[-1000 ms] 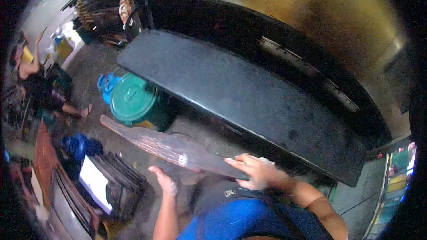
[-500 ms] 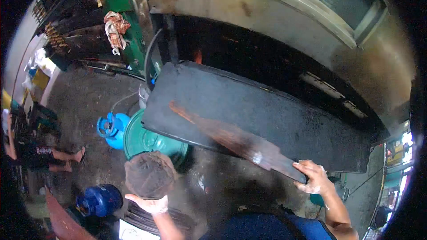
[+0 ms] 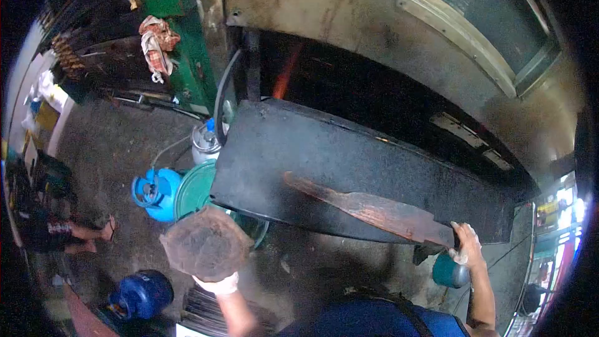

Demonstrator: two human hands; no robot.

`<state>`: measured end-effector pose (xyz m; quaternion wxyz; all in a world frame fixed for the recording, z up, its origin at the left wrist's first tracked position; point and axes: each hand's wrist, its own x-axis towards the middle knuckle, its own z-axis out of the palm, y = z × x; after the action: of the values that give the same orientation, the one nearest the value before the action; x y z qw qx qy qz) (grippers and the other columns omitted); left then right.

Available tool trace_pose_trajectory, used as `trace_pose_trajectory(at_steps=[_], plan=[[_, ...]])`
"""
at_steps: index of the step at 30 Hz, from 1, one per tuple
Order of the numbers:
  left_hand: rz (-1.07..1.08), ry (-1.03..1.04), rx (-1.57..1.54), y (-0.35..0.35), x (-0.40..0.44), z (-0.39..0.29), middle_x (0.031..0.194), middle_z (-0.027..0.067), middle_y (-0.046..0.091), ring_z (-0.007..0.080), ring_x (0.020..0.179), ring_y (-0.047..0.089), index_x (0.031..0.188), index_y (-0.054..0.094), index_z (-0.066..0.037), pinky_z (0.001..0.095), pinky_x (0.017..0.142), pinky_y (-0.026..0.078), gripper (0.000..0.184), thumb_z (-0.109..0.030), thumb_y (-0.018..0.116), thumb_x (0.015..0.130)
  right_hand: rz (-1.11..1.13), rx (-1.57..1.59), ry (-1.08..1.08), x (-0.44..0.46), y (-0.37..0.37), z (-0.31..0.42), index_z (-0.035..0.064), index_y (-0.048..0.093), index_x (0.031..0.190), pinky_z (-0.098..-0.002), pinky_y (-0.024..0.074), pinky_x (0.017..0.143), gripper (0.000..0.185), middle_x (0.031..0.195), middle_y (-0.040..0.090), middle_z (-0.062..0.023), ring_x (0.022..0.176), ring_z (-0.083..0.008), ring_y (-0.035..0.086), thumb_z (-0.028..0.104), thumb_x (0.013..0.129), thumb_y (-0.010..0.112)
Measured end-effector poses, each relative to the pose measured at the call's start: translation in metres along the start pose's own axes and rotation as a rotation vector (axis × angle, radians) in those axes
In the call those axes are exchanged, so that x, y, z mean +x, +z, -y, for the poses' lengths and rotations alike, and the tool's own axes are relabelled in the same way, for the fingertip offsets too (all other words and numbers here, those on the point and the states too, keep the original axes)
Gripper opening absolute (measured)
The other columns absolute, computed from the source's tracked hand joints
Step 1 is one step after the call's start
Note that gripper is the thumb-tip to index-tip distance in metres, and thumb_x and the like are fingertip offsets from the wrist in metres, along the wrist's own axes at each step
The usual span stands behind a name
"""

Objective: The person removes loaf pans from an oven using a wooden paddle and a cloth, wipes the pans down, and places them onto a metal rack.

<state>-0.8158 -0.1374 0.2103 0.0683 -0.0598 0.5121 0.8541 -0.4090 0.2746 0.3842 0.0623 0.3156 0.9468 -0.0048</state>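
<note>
My right hand (image 3: 467,244) is closed round the wide end of a long, worn wooden board (image 3: 380,213), whose tapered end points left over the black ledge (image 3: 268,143). The board is scorched brown and grey. My left hand (image 3: 218,284) holds up a roundish, dark brown slab (image 3: 206,243) with an uneven rim, gripped at its near edge. Most of that hand's fingers are hidden under the slab. Both hands have white smears on them.
Behind the ledge is a long dark opening (image 3: 362,84) with an orange glow at its left. A green tub (image 3: 193,187), a light blue gas cylinder (image 3: 163,196) and a dark blue cylinder (image 3: 146,293) stand left. A person's legs (image 3: 87,235) show at far left.
The board has moved right and shifted along the ledge with my right hand. The slab is tilted more toward the camera and appears wider. The whole view has shifted a little.
</note>
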Motion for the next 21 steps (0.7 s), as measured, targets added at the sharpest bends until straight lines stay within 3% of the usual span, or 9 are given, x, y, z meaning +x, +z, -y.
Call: trace_pose_trajectory(at_steps=[3, 8, 12, 13, 16, 18, 21], plan=[[0.029, 0.079, 0.108, 0.018, -0.002, 0.002, 0.149, 0.0109, 0.042, 0.0296, 0.139, 0.035, 0.144, 0.039, -0.005, 0.0480, 0.117, 0.024, 0.063, -0.045, 0.038, 0.096, 0.047, -0.006, 0.023, -0.004, -0.001, 0.003, 0.0051, 0.049, 0.132, -0.0485, 0.0448, 0.090, 0.080, 0.108, 0.055, -0.0196, 0.104, -0.0407, 0.053, 0.019, 0.058, 0.074], [0.042, -0.007, -0.344, 0.043, -0.030, 0.010, 0.149, 0.0115, 0.043, 0.0294, 0.139, 0.035, 0.143, 0.039, -0.004, 0.0473, 0.117, 0.025, 0.061, -0.042, 0.039, 0.096, -0.010, -0.044, -0.064, -0.014, 0.011, -0.020, 0.0052, 0.051, 0.132, -0.0488, 0.0460, 0.086, 0.081, 0.103, 0.055, -0.0202, 0.098, -0.0409, 0.055, 0.029, 0.058, 0.074], [0.041, 0.014, -0.516, 0.044, -0.040, 0.003, 0.148, 0.0119, 0.043, 0.0292, 0.138, 0.036, 0.143, 0.040, -0.003, 0.0467, 0.116, 0.025, 0.060, -0.039, 0.041, 0.095, -0.209, -0.045, -0.185, -0.007, 0.009, -0.036, 0.0027, 0.051, 0.130, -0.0480, 0.0432, 0.096, 0.075, 0.110, 0.056, -0.0217, 0.105, -0.0422, 0.054, 0.022, 0.061, 0.072], [0.050, 0.021, -0.530, 0.042, -0.035, -0.002, 0.148, 0.0121, 0.043, 0.0291, 0.138, 0.036, 0.143, 0.040, -0.003, 0.0465, 0.116, 0.026, 0.059, -0.038, 0.041, 0.095, -0.207, -0.038, -0.115, -0.009, 0.013, -0.044, 0.0034, 0.051, 0.131, -0.0475, 0.0416, 0.098, 0.076, 0.114, 0.056, -0.0216, 0.109, -0.0419, 0.053, 0.015, 0.059, 0.072], [0.080, 0.016, -0.570, 0.032, -0.007, -0.017, 0.148, 0.0124, 0.044, 0.0290, 0.138, 0.037, 0.143, 0.040, -0.002, 0.0461, 0.116, 0.026, 0.058, -0.036, 0.042, 0.095, -0.266, -0.068, -0.112, -0.012, 0.004, -0.042, 0.0021, 0.052, 0.128, -0.0489, 0.0434, 0.090, 0.074, 0.108, 0.055, -0.0214, 0.101, -0.0427, 0.053, 0.017, 0.059, 0.074], [0.099, -0.012, -0.565, 0.020, 0.026, -0.022, 0.147, 0.0126, 0.044, 0.0289, 0.138, 0.037, 0.142, 0.040, -0.002, 0.0458, 0.116, 0.027, 0.058, -0.034, 0.043, 0.095, -0.138, -0.133, 0.159, -0.018, 0.006, -0.041, 0.0046, 0.050, 0.129, -0.0468, 0.0412, 0.098, 0.076, 0.116, 0.055, -0.0209, 0.112, -0.0417, 0.051, 0.009, 0.057, 0.071], [0.128, -0.069, -0.511, 0.001, 0.078, -0.030, 0.147, 0.0129, 0.044, 0.0287, 0.137, 0.038, 0.142, 0.040, -0.001, 0.0453, 0.116, 0.027, 0.057, -0.032, 0.044, 0.095, -0.190, -0.227, 0.235, -0.024, 0.021, -0.046, 0.0046, 0.053, 0.120, -0.0487, 0.0434, 0.091, 0.062, 0.110, 0.057, -0.0216, 0.106, -0.0436, 0.053, 0.009, 0.060, 0.068]])
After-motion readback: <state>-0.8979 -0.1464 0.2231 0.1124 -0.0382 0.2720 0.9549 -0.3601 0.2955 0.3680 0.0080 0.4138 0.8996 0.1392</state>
